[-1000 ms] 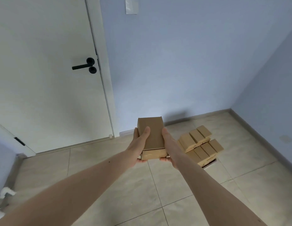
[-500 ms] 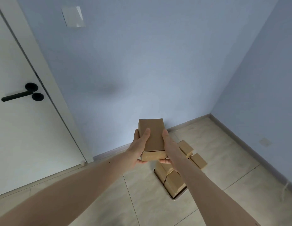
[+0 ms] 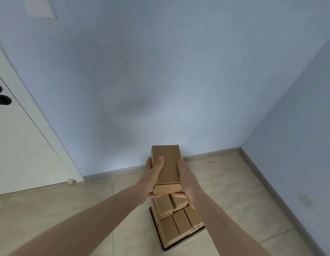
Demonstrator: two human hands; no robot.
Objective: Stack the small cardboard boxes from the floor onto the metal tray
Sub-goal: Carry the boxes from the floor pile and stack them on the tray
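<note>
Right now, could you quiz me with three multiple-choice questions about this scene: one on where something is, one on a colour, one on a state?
1. Where is the tray?
A) on the floor
B) on a table
C) on a shelf

2. What colour is the held box?
A) white
B) brown
C) blue

3. How is the box held?
A) left hand alone
B) right hand alone
C) both hands

A: it lies on the tiles.
B: plain cardboard brown.
C: a hand grips each side.
</note>
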